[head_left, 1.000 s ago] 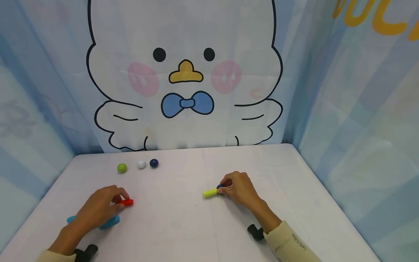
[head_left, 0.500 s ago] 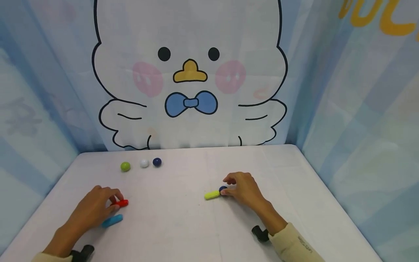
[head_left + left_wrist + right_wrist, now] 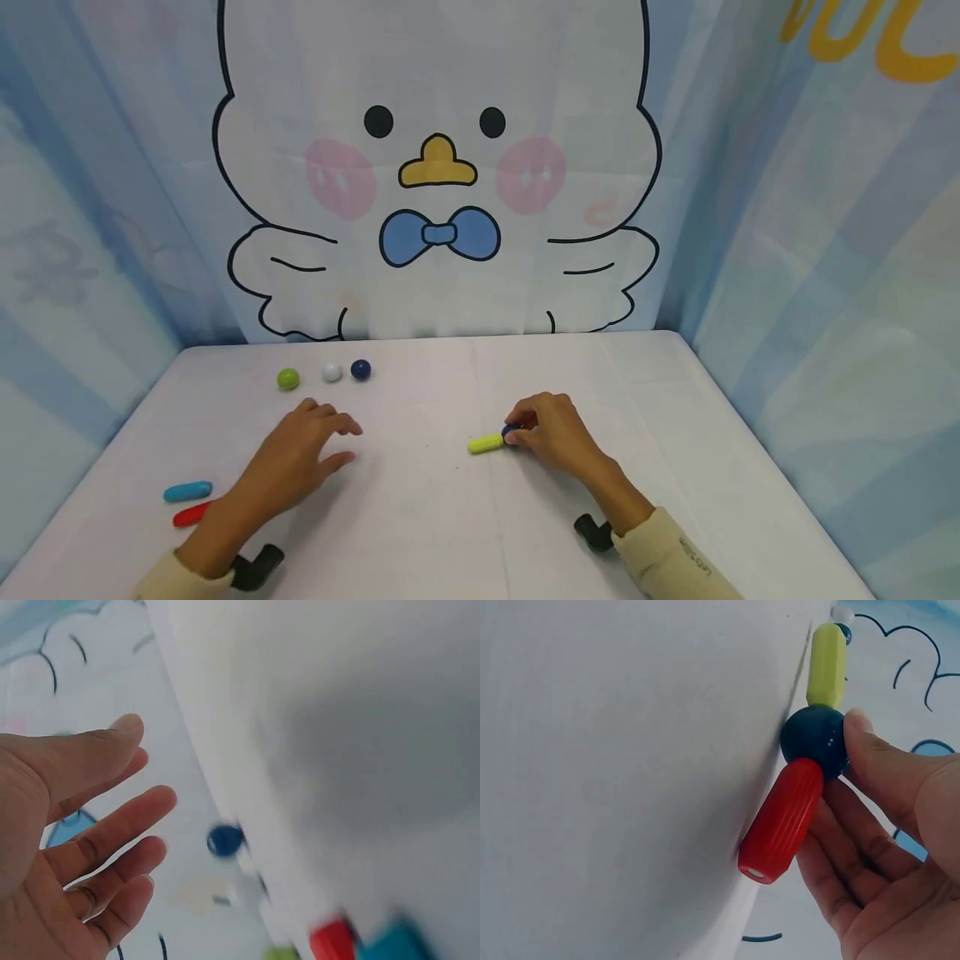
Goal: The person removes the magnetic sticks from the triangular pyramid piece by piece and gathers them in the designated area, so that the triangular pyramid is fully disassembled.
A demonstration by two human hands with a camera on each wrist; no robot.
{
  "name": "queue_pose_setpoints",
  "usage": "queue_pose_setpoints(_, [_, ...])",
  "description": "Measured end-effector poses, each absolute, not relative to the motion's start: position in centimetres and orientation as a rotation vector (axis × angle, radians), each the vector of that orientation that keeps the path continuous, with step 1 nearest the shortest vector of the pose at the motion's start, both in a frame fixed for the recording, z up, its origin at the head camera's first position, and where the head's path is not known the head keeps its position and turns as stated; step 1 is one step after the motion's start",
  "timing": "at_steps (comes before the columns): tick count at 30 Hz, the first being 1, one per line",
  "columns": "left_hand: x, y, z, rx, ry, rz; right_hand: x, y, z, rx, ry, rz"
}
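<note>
My right hand (image 3: 553,431) pinches a dark blue ball (image 3: 814,741) between thumb and fingers, just right of the table's middle. A yellow ribbed stick (image 3: 826,664) and a red ribbed stick (image 3: 781,819) join the ball at an angle; the head view hides this red one behind the hand. Over the left half of the table, my left hand (image 3: 296,454) has its fingers spread and holds nothing. Beside its forearm lie a light blue stick (image 3: 187,492) and another red stick (image 3: 192,513), the latter partly covered by the arm.
Along the back left of the white table (image 3: 420,533) sit a green ball (image 3: 288,379), a white ball (image 3: 332,372) and another dark blue ball (image 3: 361,369). A printed curtain (image 3: 438,292) hangs behind the far edge and at both sides.
My left hand, earlier at a red stick, has moved right and away from the table's left side. Red and light blue sticks now show left of its forearm. My right hand stays at the ball.
</note>
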State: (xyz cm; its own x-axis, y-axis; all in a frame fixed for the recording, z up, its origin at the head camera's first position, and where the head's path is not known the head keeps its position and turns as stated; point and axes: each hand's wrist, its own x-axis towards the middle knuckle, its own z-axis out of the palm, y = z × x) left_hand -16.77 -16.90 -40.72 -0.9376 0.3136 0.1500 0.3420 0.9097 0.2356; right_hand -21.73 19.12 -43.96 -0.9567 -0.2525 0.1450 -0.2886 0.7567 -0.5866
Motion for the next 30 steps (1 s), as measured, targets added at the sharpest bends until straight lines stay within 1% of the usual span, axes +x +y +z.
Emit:
queue_pose_setpoints(8, [-18.5,-9.1,-42.0,-0.699,-2.966,-0.519,-22.1,19.2,-44.0,0.396,-2.906,1.022])
queue_pose_setpoints(15, [-20.6,-4.2,-43.6,-0.854,-2.889,-0.607,-22.3,19.5,-44.2,0.372,-2.919,1.061])
queue_pose_setpoints(21, [-21.7,-2.1,-44.2,-0.898,-2.897,-0.612,-22.4,19.5,-44.2,0.373,-2.922,1.079])
queue_pose_setpoints(30, [-22.3,-1.2,-44.6,-0.879,-2.918,-0.697,-22.5,19.7,-44.1,0.378,-2.906,1.089])
